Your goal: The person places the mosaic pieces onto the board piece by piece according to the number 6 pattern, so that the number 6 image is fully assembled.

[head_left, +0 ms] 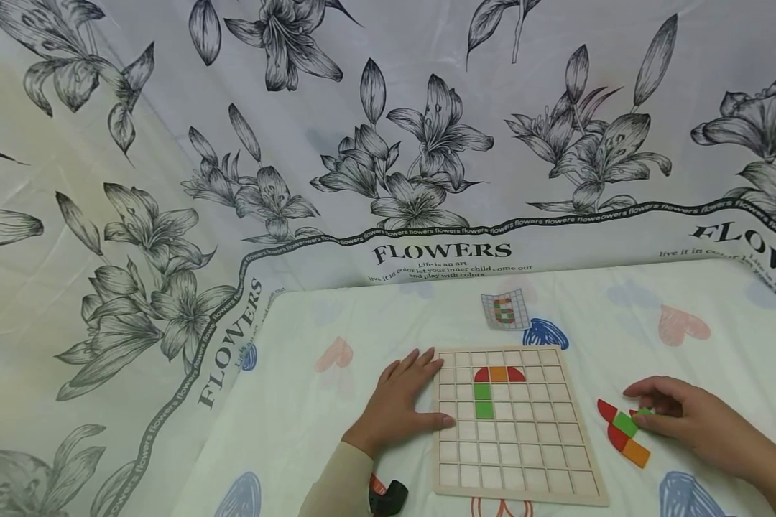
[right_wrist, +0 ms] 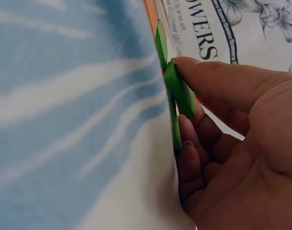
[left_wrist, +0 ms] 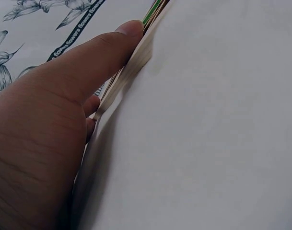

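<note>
Head view: grid board (head_left: 517, 452) laid flat, cut off in left wrist view. Left edge touched by left hand (head_left: 394, 402), fingers extended, nothing clasped. By right hand (head_left: 695, 420), loose pieces (head_left: 625, 425) lying right of board are partly covered; green piece (right_wrist: 180, 88) is pinched between thumb and fingers, mostly hidden in head view.

Heart-print table (head_left: 375, 323): gridded board (head_left: 524, 434), printed card (head_left: 505, 309), colored pieces (head_left: 625, 425), black-red object (head_left: 394, 497).

Person in a plain beige fabric sleeve (head_left: 339, 480)
The sleeve covers the left forearm, ending near the bare left hand (head_left: 396, 402); the right hand (head_left: 688, 420) and visible right forearm (head_left: 758, 459) are uncovered.
</note>
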`<control>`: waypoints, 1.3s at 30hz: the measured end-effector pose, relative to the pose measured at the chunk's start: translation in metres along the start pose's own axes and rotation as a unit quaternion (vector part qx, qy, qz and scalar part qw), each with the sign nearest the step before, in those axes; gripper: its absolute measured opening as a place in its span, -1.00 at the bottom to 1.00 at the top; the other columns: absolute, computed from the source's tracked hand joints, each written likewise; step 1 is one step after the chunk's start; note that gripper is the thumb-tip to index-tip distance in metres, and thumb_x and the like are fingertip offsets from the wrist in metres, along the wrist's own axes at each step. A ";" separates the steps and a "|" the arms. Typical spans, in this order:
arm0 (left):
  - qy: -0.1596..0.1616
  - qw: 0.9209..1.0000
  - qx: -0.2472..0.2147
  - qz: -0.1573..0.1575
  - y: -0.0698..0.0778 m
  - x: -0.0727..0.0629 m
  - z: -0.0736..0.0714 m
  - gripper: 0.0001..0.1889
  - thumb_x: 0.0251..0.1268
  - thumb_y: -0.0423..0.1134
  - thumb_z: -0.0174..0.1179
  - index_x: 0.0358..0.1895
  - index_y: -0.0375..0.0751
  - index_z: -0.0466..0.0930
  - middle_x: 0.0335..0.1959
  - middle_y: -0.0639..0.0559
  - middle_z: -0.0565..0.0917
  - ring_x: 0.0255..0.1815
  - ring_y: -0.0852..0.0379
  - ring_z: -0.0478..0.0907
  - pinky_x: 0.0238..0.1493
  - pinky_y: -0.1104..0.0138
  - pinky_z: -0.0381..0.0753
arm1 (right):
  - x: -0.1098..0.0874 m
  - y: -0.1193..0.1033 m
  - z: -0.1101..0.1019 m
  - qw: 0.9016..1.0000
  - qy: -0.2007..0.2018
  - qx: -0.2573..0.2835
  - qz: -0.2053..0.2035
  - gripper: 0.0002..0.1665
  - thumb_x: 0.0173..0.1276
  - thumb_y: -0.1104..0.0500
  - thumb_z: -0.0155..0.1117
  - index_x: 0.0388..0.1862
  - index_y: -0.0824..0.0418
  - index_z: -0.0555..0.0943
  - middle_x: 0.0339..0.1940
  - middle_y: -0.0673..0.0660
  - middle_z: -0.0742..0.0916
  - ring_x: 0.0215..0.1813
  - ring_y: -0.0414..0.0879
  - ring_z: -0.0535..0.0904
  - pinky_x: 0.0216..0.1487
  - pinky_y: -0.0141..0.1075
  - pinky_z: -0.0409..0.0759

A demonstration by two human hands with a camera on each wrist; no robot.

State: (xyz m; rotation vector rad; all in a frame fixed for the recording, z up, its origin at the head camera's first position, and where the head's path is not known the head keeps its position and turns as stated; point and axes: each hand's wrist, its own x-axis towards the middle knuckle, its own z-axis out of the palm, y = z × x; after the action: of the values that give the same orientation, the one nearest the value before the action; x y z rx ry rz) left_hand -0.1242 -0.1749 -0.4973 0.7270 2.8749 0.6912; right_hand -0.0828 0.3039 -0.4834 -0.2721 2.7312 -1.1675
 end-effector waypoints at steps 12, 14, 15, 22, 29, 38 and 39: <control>-0.001 1.000 -0.003 -0.005 0.000 0.001 0.000 0.08 0.23 0.60 0.27 0.77 0.27 0.22 0.76 0.34 0.08 0.78 0.20 -0.17 0.69 -0.13 -0.11 | 0.002 -0.005 -0.001 1.000 0.012 0.018 0.021 -0.77 0.58 0.21 0.43 0.13 0.24 0.76 -0.14 -0.01 0.76 -0.26 -0.20 0.61 -0.21 -0.42 0.62; -0.001 1.000 -0.003 -0.004 0.000 0.002 0.000 0.07 0.23 0.61 0.26 0.77 0.27 0.22 0.76 0.34 0.08 0.78 0.20 -0.17 0.69 -0.12 -0.12 | 0.002 -0.007 0.000 0.999 0.008 0.027 0.023 -0.77 0.61 0.24 0.39 0.15 0.27 0.75 -0.11 0.02 0.78 -0.27 -0.19 0.64 -0.20 -0.41 0.65; -0.002 1.000 -0.002 -0.004 0.001 0.002 -0.001 0.08 0.23 0.61 0.26 0.77 0.26 0.22 0.76 0.34 0.07 0.78 0.20 -0.18 0.69 -0.12 -0.13 | 0.002 -0.008 0.000 0.999 0.005 0.037 0.023 -0.76 0.61 0.26 0.37 0.16 0.29 0.75 -0.09 0.05 0.78 -0.26 -0.18 0.66 -0.19 -0.40 0.68; -0.004 1.000 0.006 -0.004 -0.001 0.001 0.000 0.08 0.23 0.62 0.25 0.77 0.26 0.21 0.77 0.34 0.06 0.78 0.21 -0.19 0.70 -0.11 -0.13 | 0.001 -0.016 0.003 0.993 -0.016 0.116 0.018 -0.71 0.61 0.35 0.32 0.23 0.43 0.68 -0.01 0.20 0.80 -0.18 -0.18 0.77 -0.14 -0.33 0.79; -0.003 1.000 0.008 -0.003 -0.001 0.002 0.002 0.08 0.24 0.63 0.22 0.77 0.26 0.21 0.77 0.34 0.06 0.78 0.20 -0.18 0.70 -0.10 -0.14 | 0.008 -0.025 0.010 0.986 -0.028 0.167 -0.006 -0.77 0.64 0.34 0.30 0.16 0.45 0.64 -0.07 0.22 0.81 -0.17 -0.09 0.81 -0.14 -0.30 0.80; -0.001 1.000 0.004 -0.003 -0.001 0.001 0.001 0.07 0.23 0.61 0.25 0.76 0.26 0.22 0.76 0.34 0.07 0.78 0.19 -0.17 0.70 -0.10 -0.13 | 0.016 -0.051 0.027 0.993 0.012 0.116 -0.032 -0.81 0.57 0.23 0.44 0.09 0.23 0.74 -0.22 0.02 0.80 -0.24 -0.09 0.70 -0.24 -0.34 0.70; -0.001 1.000 0.005 -0.003 -0.001 0.001 0.001 0.07 0.23 0.61 0.24 0.76 0.26 0.22 0.76 0.34 0.07 0.78 0.19 -0.17 0.70 -0.10 -0.13 | 0.017 -0.055 0.028 0.993 0.014 0.113 -0.032 -0.80 0.57 0.22 0.44 0.10 0.21 0.75 -0.18 0.02 0.80 -0.22 -0.10 0.70 -0.21 -0.36 0.70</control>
State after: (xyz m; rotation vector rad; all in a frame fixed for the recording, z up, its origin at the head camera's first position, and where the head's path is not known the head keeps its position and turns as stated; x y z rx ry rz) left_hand -0.1250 -0.1749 -0.4982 0.7209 2.8792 0.6758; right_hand -0.0876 0.2431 -0.4642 -0.3182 2.5983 -1.4942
